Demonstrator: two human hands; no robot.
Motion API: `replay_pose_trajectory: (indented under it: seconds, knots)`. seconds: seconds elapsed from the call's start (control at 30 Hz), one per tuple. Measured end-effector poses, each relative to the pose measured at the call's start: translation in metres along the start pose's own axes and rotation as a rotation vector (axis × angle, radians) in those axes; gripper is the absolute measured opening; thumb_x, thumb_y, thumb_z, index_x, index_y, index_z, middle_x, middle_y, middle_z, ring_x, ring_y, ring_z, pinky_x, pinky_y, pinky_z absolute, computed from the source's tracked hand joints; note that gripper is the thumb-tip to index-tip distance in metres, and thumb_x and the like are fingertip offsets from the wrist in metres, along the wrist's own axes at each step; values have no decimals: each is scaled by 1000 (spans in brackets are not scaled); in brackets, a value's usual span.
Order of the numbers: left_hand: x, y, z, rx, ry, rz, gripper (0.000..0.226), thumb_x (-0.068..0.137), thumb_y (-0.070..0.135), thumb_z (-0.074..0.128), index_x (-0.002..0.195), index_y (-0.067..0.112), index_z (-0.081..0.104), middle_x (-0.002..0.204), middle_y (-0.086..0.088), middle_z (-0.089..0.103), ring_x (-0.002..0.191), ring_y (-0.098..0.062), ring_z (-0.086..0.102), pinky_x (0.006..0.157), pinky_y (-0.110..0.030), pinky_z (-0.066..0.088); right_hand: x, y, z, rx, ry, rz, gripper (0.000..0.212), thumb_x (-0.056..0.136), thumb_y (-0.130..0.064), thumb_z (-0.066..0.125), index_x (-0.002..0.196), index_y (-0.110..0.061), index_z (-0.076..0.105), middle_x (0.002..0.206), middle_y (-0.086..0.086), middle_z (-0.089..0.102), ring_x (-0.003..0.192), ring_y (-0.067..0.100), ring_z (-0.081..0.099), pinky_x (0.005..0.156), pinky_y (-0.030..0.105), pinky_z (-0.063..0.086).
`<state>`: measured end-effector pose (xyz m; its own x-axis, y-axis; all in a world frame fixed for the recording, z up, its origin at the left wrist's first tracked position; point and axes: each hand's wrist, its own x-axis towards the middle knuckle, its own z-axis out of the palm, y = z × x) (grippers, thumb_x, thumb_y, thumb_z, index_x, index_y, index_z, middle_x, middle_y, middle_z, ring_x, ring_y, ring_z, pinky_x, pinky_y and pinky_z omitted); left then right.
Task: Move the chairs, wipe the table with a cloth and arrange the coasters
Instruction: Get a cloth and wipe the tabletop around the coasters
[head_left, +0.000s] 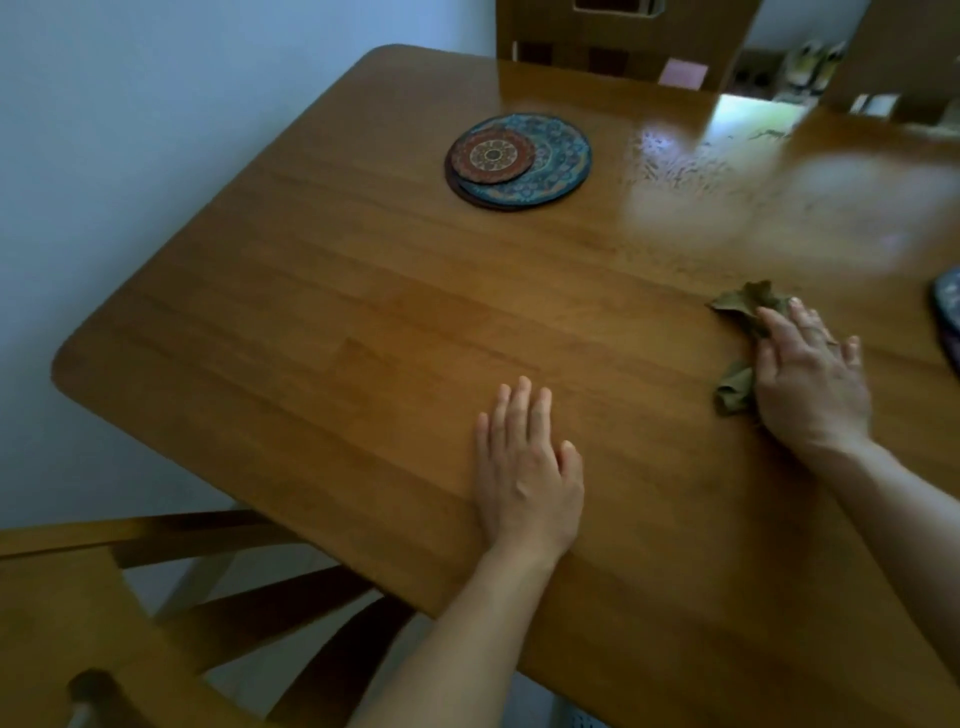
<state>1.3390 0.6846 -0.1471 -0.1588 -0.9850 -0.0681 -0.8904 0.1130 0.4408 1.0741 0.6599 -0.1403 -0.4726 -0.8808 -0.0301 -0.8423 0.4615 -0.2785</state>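
Note:
A wooden table (363, 312) fills most of the view. My right hand (808, 379) presses flat on an olive-green cloth (745, 306) at the right side of the tabletop. My left hand (524, 467) lies flat and empty on the wood near the front edge. A stack of round patterned coasters (550, 161), a small red one on larger blue ones, sits toward the far side. Another blue coaster (948, 301) is cut off at the right edge. A wooden chair (78, 597) stands at the lower left, beside the table's corner.
A second chair back (623, 41) rises behind the table's far edge. A pale wall runs along the left. Shelving with small items shows at the top right. Bright window glare streaks the tabletop's far right.

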Motion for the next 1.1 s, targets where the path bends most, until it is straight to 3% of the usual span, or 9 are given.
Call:
replay_pose_trajectory:
  seconds: [0.2,0.33,0.47,0.6,0.7,0.93,1.1]
  knots:
    - [-7,8,18,107,97,2,59,96,40,32,153,23,29,162,1,19,150,-14,9,122,-39,4,13,-2,5,6,34,117,46,101,-20,37,146,-13,40,158,15,24,146,31,20,120,47,11]
    - [-6,11,15,121,87,-3,59,96,40,30,153,24,28,162,2,19,150,-13,8,122,-38,2,-8,-69,26,49,-35,-188,45,101,-21,37,146,-20,40,160,9,23,148,27,16,121,44,8]
    - [-7,11,14,103,106,1,67,89,39,16,152,21,27,161,2,22,150,-12,11,123,-38,4,-50,-124,42,49,-157,-520,46,103,-31,30,148,-28,35,162,-1,16,150,17,7,121,42,0]
    - [-7,12,15,49,140,-3,65,87,35,20,149,19,33,159,0,29,149,-13,15,123,-39,7,-63,-115,39,54,-202,-595,45,104,-35,25,148,-32,36,162,-5,18,150,13,9,121,46,1]
    - [-6,12,13,71,110,-27,56,93,35,32,148,23,35,160,4,25,149,-10,11,123,-36,4,-68,-81,28,31,-144,-511,44,104,-33,27,147,-32,37,161,-4,22,149,14,14,121,47,2]
    - [-7,12,11,44,91,-32,56,95,34,40,150,23,33,162,5,21,149,-9,8,123,-35,1,-83,56,-11,6,-18,-54,46,102,-26,36,148,-23,38,160,4,25,148,19,19,120,50,6]
    - [-8,11,13,48,94,-7,56,96,34,39,150,21,32,162,3,20,150,-12,8,123,-36,2,-121,54,-6,4,33,133,47,101,-21,37,148,-17,37,159,12,23,148,27,17,121,48,9]
